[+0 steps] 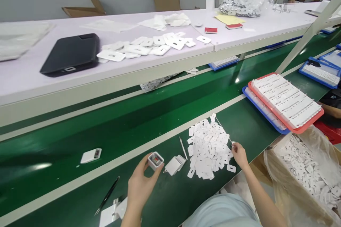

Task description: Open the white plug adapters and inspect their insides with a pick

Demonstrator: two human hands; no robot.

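Note:
My left hand (144, 181) grips a small white square housing (156, 160) between thumb and fingers, its open end up and electronic parts with a red spot showing inside. My right hand (239, 154) is at the right edge of a heap of small white slotted plates (209, 149). Its fingertips are pinched on a small white piece, seemingly one of these plates. A thin pale stick (223, 129) runs along the heap towards those fingers. Between the left hand and the heap lie several white square housings (174, 165) and a white pen-like tool (183, 148).
A conveyor belt (112, 124) runs past the bench, carrying one white device (91, 155). Black tweezers (108, 195) lie at lower left. Stacked red (299, 127) and blue trays stand at right, above a lined carton (306, 177) of white parts. Overhead, a shelf (170, 62) holds more plates.

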